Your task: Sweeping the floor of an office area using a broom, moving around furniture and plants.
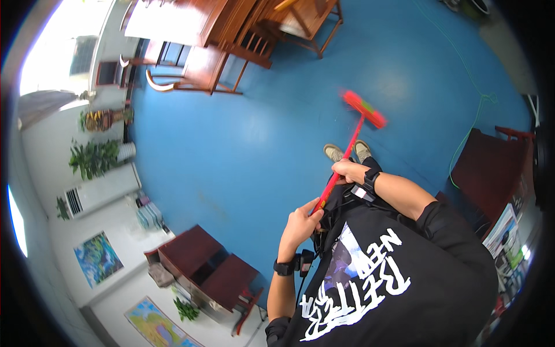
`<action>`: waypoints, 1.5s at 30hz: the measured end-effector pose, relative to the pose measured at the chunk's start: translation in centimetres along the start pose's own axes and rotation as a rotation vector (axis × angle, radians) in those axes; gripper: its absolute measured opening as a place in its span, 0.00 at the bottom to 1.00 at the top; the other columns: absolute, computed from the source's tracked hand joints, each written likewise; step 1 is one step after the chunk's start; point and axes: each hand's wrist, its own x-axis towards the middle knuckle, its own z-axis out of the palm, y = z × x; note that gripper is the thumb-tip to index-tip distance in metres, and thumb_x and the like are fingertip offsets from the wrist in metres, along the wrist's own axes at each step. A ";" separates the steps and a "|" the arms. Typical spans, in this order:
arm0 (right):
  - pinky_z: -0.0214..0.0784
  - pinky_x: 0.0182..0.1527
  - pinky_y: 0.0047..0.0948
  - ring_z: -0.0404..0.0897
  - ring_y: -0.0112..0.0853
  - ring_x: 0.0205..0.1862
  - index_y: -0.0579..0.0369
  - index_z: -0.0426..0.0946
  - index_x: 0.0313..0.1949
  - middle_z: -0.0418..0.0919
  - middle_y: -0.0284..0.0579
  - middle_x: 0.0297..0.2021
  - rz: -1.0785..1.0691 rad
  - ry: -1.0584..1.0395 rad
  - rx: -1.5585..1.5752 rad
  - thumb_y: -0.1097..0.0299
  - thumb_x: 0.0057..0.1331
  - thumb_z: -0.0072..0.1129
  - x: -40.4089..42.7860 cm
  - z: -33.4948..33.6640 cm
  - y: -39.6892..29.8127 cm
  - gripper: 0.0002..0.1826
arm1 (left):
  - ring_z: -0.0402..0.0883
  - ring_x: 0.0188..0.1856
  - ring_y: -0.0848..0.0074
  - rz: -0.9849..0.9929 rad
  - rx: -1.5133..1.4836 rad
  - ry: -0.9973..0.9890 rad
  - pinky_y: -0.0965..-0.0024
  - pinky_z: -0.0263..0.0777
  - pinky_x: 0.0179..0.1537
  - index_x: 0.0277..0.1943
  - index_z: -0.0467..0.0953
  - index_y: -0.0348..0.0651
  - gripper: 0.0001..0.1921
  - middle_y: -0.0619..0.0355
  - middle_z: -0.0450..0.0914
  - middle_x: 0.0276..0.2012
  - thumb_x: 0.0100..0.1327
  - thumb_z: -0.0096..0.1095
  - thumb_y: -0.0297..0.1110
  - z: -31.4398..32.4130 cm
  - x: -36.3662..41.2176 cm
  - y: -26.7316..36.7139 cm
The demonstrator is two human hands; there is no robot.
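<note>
A broom [363, 110] with a red head and a red handle reaches out from my body, its head low over or on the blue floor [260, 143] beyond my shoes. My left hand [302, 222] grips the upper end of the handle near my waist. Further down the handle, in front of my thighs, my right hand [344, 170] is closed around it. Both wrists wear black straps with small devices. The broom head is blurred, so whether its bristles touch the floor is unclear.
Wooden chairs [199, 71] stand by a wooden table [173, 21] at the top. Dark red desks [195, 251] are at lower left, another desk [490, 167] at right. A green cord [470, 121] lies on the floor. Potted plants [93, 158] and a white air conditioner [104, 191] line the wall.
</note>
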 end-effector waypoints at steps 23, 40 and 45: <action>0.74 0.16 0.32 0.79 0.34 0.21 0.61 0.74 0.25 0.76 0.48 0.22 0.014 0.231 -0.271 0.78 0.53 0.49 5.1 14.2 0.4 0.04 | 0.78 0.35 0.58 0.136 0.115 0.193 0.66 0.68 0.37 0.50 0.70 0.38 0.17 0.41 0.76 0.30 0.61 0.48 0.37 -4.8 1.9 -11.2; 0.72 0.18 0.30 0.77 0.33 0.22 0.68 0.63 0.42 0.73 0.50 0.30 -0.040 0.290 0.431 0.74 0.59 0.40 3.3 16.9 -1.2 0.13 | 0.69 0.21 0.78 0.323 0.256 -0.022 0.74 0.63 0.24 0.49 0.73 0.39 0.18 0.55 0.72 0.20 0.57 0.53 0.36 -14.5 6.1 -11.2; 0.68 0.15 0.31 0.76 0.36 0.22 0.63 0.65 0.30 0.71 0.49 0.25 -0.065 0.239 0.738 0.71 0.60 0.37 7.4 12.6 0.6 0.08 | 0.77 0.32 0.56 0.465 0.455 -0.155 0.64 0.69 0.35 0.47 0.73 0.44 0.16 0.44 0.77 0.29 0.57 0.52 0.38 -13.6 10.7 -7.2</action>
